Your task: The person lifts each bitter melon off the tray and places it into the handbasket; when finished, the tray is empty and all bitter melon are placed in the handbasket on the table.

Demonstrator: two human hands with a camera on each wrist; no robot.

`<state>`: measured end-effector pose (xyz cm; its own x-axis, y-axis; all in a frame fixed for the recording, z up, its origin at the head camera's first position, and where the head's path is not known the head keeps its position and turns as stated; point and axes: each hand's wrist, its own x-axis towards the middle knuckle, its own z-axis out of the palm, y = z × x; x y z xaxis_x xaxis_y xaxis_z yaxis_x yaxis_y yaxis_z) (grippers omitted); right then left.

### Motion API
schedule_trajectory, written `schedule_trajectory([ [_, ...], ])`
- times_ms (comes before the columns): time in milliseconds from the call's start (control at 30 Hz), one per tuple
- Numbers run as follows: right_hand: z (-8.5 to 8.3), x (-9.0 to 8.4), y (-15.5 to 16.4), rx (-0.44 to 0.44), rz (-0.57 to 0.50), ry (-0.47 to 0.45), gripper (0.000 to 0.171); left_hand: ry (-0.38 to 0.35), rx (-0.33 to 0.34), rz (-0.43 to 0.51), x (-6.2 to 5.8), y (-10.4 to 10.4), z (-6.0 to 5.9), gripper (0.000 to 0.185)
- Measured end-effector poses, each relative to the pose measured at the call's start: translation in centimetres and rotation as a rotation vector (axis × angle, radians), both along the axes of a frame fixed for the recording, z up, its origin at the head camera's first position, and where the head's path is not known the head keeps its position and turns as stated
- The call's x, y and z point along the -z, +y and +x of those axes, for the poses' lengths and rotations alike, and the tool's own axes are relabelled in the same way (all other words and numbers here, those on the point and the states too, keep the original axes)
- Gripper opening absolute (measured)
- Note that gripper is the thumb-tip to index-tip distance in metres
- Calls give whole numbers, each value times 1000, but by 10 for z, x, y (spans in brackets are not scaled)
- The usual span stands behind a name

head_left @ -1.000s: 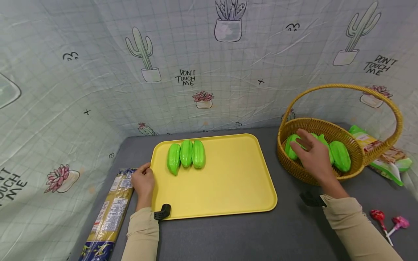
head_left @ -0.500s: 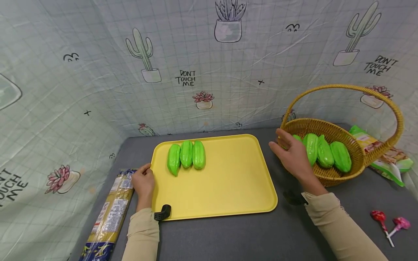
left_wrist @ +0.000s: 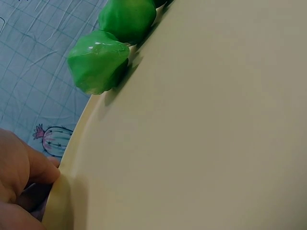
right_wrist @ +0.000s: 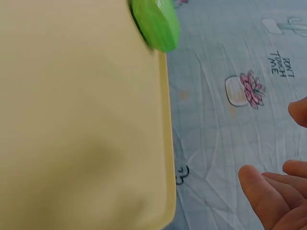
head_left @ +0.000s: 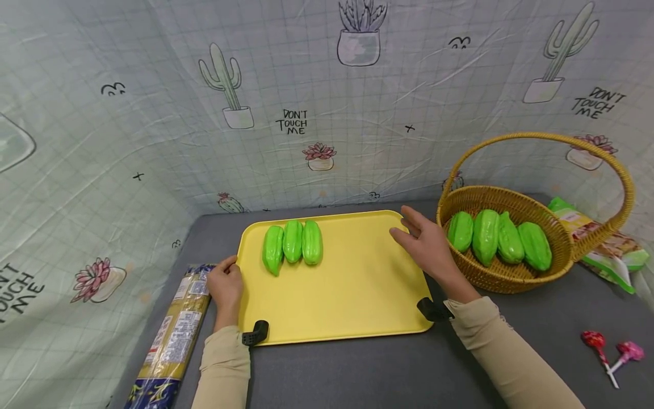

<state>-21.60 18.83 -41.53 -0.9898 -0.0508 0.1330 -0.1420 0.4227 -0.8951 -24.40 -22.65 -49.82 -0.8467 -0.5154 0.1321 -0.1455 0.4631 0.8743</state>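
While the left hand [head_left: 225,282] pinches the yellow tray [head_left: 352,295], the right hand [head_left: 426,241] hovers, fingers apart, near the basket [head_left: 475,276].

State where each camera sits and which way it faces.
Head: worn on the head, facing forward and down at the yellow tray and basket; left hand, right hand and sleeves show.
Left wrist: worn there, looking across the tray at green fruits; part of the left hand shows.
Right wrist: worn there, looking over the tray's edge; part of the right hand shows at right.
Both wrist views share the tray and printed cloth.
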Motion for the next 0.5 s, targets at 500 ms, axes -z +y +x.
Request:
schedule_trajectory([
  [500, -17, 13, -50, -107, 21, -93, 75, -17, -2, 8, -1, 1, -1, 36],
])
